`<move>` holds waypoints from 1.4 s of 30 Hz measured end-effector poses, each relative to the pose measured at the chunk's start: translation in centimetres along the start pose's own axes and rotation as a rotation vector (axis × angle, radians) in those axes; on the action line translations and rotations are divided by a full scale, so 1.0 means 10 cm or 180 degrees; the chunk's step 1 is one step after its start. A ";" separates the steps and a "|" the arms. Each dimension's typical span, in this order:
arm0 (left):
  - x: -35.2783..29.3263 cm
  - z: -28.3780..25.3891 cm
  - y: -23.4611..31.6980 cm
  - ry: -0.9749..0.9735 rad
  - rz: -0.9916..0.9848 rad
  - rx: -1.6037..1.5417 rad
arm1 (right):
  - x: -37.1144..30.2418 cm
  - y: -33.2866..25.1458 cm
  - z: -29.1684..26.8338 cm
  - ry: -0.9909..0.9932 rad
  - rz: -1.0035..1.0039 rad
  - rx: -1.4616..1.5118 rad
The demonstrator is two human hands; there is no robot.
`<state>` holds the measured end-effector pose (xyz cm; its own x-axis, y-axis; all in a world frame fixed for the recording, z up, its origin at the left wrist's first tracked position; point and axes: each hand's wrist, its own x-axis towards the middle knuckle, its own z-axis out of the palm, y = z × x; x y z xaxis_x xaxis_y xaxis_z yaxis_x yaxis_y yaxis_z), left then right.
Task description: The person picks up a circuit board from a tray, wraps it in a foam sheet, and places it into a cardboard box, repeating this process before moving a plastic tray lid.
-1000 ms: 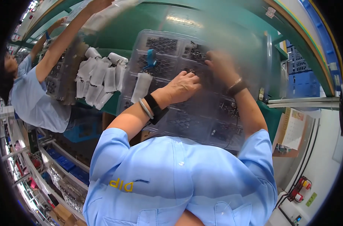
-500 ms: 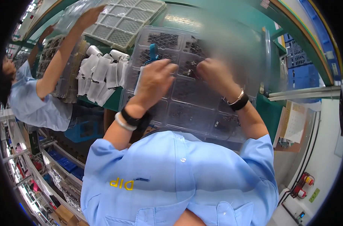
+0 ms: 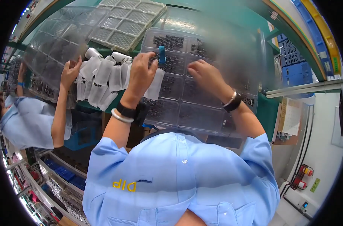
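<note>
A clear compartment tray (image 3: 182,81) with small dark parts in its cells lies before me. My left hand (image 3: 140,73) is over its left side, fingers apart, nothing visible between thumb and forefinger. Beside that hand a white pouch (image 3: 155,86) rests at the tray's left side, partly covered by the hand. A blue strip-like piece (image 3: 162,55) stands just beyond the left fingertips. Over the middle cells, my right hand (image 3: 208,77) has its fingers curled together; whatever they hold, if anything, is hidden.
Several white pouches (image 3: 103,73) are heaped left of the tray. A co-worker's hand (image 3: 69,73) is by a clear plastic tray (image 3: 60,35) above stacked trays. Another clear tray (image 3: 130,22) sits behind. At right are a metal rail (image 3: 305,89) and blue crates (image 3: 299,71).
My left hand has moved left, showing the pouch on its right. My right hand has shifted slightly left. The co-worker's arms and clear tray have come down.
</note>
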<state>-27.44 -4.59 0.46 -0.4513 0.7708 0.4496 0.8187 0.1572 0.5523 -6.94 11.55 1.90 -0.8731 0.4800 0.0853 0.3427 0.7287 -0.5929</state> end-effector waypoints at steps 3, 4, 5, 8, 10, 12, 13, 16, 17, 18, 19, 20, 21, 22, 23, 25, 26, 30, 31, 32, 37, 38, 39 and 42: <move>0.09 -0.08 -0.10 0.0087 -0.0154 -0.0364 | 0.40 -0.26 0.30 0.0202 0.0431 0.0439; 0.08 -0.10 -0.12 0.0115 -0.0283 -0.0598 | 0.53 -0.29 0.40 0.0214 0.0458 0.0433; 0.07 -0.13 -0.14 0.0145 -0.0420 -0.0826 | 0.68 -0.29 0.50 0.0186 0.0772 0.0629; -0.09 -0.23 -0.25 0.0012 -0.0504 -0.1188 | 1.06 -0.18 0.75 0.0116 0.1056 0.0975; -0.19 -0.35 -0.32 -0.0028 -0.0579 -0.1349 | 1.21 -0.24 0.87 -0.0019 0.0926 0.1248; -0.24 -0.51 -0.38 -0.0236 -0.1060 -0.2131 | 1.22 -0.44 0.97 0.0151 0.0532 0.1217; -0.27 -0.59 -0.40 -0.0319 -0.1302 -0.2524 | 1.20 -0.59 0.99 0.0331 0.0138 0.1185; -0.35 -0.80 -0.40 -0.0423 -0.1673 -0.3137 | 1.05 -1.03 0.91 0.0399 -0.0459 0.1226; -0.39 -0.86 -0.40 -0.0492 -0.1836 -0.3439 | 0.99 -1.19 0.86 0.0319 -0.0640 0.1312; -0.45 -0.92 -0.42 -0.0445 -0.1831 -0.3433 | 0.91 -1.33 0.82 0.0240 -0.0823 0.1397; -0.53 -0.99 -0.45 -0.0555 -0.1906 -0.3719 | 0.82 -1.49 0.76 0.0231 -0.0866 0.1389; -0.61 -1.04 -0.47 -0.0678 -0.1974 -0.4012 | 0.71 -1.63 0.71 0.0104 -0.1130 0.1258; -0.69 -1.08 -0.45 -0.0804 -0.2038 -0.4303 | 0.59 -1.73 0.70 -0.0023 -0.1393 0.1125; -0.73 -1.13 -0.36 -0.0799 -0.2004 -0.4307 | 0.47 -1.80 0.71 -0.0007 -0.1412 0.1104; -0.78 -1.21 -0.23 -0.0594 -0.2135 -0.4366 | 0.35 -1.87 0.73 -0.0234 -0.1510 0.1122; -0.84 -1.35 0.00 -0.0172 -0.2382 -0.4477 | 0.16 -1.96 0.74 -0.0445 -0.1635 0.1113; -0.87 -1.37 0.07 -0.0164 -0.2350 -0.4476 | 0.07 -1.98 0.74 -0.0370 -0.1497 0.1314; -1.02 -1.45 0.37 0.0943 -0.2027 -0.4872 | -0.25 -2.01 0.67 -0.0311 -0.1266 0.1819; -1.03 -1.48 0.45 0.0795 -0.2007 -0.4769 | -0.33 -2.01 0.64 -0.0357 -0.1235 0.1905; -1.04 -1.52 0.51 0.0654 -0.1999 -0.4646 | -0.42 -2.00 0.62 -0.0412 -0.1206 0.2008; -1.34 -1.55 0.81 0.0144 -0.1936 -0.4421 | -0.93 -1.82 0.70 -0.0453 -0.1081 0.2112; -1.42 -1.53 0.89 0.0177 -0.1968 -0.4392 | -1.05 -1.81 0.72 -0.0644 -0.0802 0.2325; -1.49 -1.50 0.97 0.0378 -0.1890 -0.4552 | -1.17 -1.81 0.73 -0.0836 -0.0515 0.2527; -1.72 -1.38 1.18 0.0833 -0.1745 -0.4856 | -1.43 -1.83 0.70 -0.1192 -0.0249 0.2959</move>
<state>-14.96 -24.50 8.98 -0.7261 0.6875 -0.0096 -0.4640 -0.4797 0.7447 -3.17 -12.09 5.91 -0.9892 0.1460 -0.0118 0.0125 0.0042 -0.9999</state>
